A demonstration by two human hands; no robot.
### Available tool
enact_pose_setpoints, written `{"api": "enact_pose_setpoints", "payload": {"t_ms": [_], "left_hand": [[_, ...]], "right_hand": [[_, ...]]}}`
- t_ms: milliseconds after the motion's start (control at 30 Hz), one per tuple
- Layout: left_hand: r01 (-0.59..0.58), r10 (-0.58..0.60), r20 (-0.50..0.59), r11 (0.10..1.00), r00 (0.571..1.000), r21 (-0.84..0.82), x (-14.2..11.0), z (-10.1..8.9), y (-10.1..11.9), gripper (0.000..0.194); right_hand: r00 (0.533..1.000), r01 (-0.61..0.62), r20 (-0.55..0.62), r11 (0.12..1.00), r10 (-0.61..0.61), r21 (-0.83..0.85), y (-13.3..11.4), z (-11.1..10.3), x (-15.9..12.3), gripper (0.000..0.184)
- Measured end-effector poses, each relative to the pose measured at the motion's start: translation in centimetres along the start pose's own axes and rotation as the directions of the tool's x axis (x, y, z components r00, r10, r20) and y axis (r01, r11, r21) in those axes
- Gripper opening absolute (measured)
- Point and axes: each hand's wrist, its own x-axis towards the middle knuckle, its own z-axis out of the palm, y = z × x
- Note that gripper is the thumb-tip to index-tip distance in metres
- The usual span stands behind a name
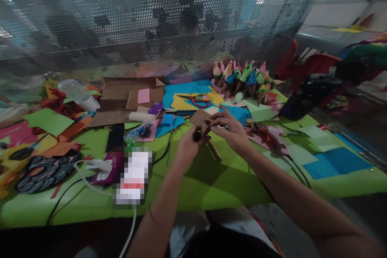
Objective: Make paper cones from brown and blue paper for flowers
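Note:
Both my hands meet over the middle of the green table, on a small folded piece of brown paper (205, 127). My left hand (190, 144) pinches it from the left and below. From the right, the bent fingers of my right hand (230, 131) grip its upper edge. Just under the hands a thin wooden stick, perhaps a pencil (215, 151), lies on the table. Another flat brown paper piece (198, 118) shows behind my left fingers. Beyond it, scissors (199, 100) with red and yellow handles rest on yellow paper. A pinkish glue gun (277, 140) lies right of my right hand.
Several paper cones with coloured tips (242, 78) stand bunched at the back right. A dark bottle (311, 94) leans near the right edge. Left are a corded phone (134, 175), a black phone (115, 137), a clear bottle (79, 94) and paper scraps. Brown sheets (115, 96) lie behind.

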Motion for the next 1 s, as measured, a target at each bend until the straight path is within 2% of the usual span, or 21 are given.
{"api": "enact_pose_setpoints", "payload": {"t_ms": [100, 167, 533, 633, 767, 1000], "left_hand": [[0.087, -0.076, 0.070, 0.981, 0.995, -0.175, 0.2, 0.1, -0.1, 0.029], [0.131, -0.111, 0.104, 0.967, 0.988, -0.218, 0.1, 0.0, -0.1, 0.032], [0.118, -0.087, 0.158, 0.972, 0.984, -0.203, -0.4, -0.3, 0.9, 0.045], [0.109, -0.081, 0.146, 0.974, 0.986, -0.200, -0.4, -0.4, 1.0, 0.044], [0.149, -0.130, 0.141, 0.979, 0.982, -0.138, -0.5, -0.4, 1.1, 0.039], [0.134, -0.101, 0.143, 0.961, 0.985, -0.243, -0.5, -0.3, 0.8, 0.044]], "right_hand": [[1.000, 0.012, -0.007, 1.000, -0.012, 0.001, 0.0, 0.0, 0.0, 0.011], [1.000, 0.022, -0.004, 1.000, -0.022, -0.006, 0.0, -0.1, 0.0, 0.013], [1.000, 0.004, -0.023, 1.000, -0.004, 0.003, -0.5, 0.0, 0.0, 0.020], [0.999, 0.017, -0.029, 1.000, -0.017, 0.000, -0.4, 0.1, -0.1, 0.019], [0.999, 0.015, -0.036, 1.000, -0.015, -0.012, -0.2, 0.1, 0.0, 0.019], [0.999, 0.027, -0.038, 0.999, -0.028, -0.031, -0.3, -0.1, 0.0, 0.015]]}}
